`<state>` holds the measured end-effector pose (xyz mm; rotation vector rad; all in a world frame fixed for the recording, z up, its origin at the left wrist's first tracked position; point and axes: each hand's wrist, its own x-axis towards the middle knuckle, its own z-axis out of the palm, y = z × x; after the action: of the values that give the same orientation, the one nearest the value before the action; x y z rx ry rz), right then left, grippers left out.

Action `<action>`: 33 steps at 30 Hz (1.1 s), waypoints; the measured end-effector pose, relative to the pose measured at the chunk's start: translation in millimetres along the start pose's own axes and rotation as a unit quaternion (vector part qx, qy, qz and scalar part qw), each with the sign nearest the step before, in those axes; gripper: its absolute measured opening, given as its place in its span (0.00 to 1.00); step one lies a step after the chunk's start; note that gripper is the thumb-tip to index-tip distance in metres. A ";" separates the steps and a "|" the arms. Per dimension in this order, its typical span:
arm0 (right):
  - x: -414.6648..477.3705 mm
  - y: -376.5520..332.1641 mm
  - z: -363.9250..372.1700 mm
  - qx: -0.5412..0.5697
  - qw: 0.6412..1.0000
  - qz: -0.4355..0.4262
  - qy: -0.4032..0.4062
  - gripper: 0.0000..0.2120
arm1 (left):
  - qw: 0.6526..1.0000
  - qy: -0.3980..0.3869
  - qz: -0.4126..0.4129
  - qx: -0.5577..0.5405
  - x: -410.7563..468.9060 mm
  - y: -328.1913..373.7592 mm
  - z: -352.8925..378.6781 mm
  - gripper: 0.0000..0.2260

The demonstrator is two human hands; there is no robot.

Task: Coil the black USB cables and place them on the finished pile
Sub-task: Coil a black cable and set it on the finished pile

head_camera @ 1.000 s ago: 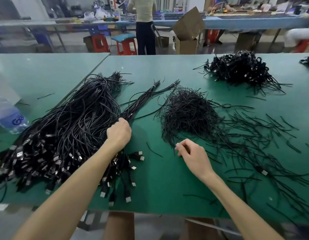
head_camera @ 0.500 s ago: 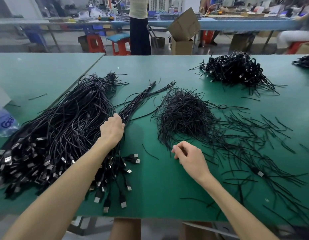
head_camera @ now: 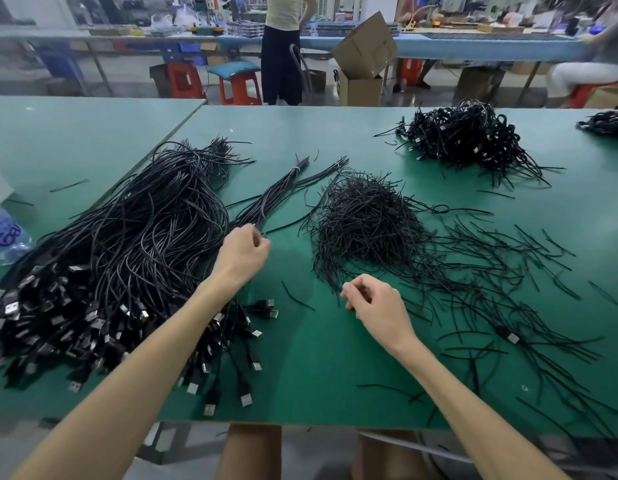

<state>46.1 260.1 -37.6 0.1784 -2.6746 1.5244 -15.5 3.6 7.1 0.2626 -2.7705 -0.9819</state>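
USB cables (head_camera: 127,258): lying in a big loose heap on the left half of the desk (head_camera: 318,358), plugs fanning toward the near edge.
Left hand (head_camera: 243,252): hovering at the heap's right edge, fingers curling inward, thumb and fingertips pinching a thin cable strand.
Right hand (head_camera: 373,301): resting near the desk's middle, fingers curling in loosely; cannot tell whether anything is sitting between them.
Tie pile (head_camera: 366,220): short black strands mounding just beyond the right hand, spilling out to the right.
Finished pile (head_camera: 463,136): coiled cables sitting at the far right of the desk, well apart from both hands.
Bundled strands (head_camera: 283,188): two tied bunches lying between heap and tie pile.
Water bottle (head_camera: 6,233): lying at the left edge.
Background: a person standing by a cardboard box (head_camera: 364,60).
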 end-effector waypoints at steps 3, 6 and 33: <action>-1.9 1.4 1.0 0.015 1.000 -0.003 0.001 0.12 | 0.988 -0.133 0.074 -0.035 -31.1 30.4 7.1 0.06; -3.1 0.2 2.4 0.063 0.998 0.001 0.005 0.17 | 0.943 -0.301 0.118 -0.078 -66.1 50.9 18.0 0.05; -4.0 0.7 -3.1 0.110 0.994 -0.001 0.030 0.16 | 0.413 -0.198 -0.085 -0.885 -51.7 9.9 4.2 0.21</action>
<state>49.9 263.4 -37.0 0.1413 -2.4566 1.7908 32.5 25.5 4.0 -0.1138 -0.3489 -3.3123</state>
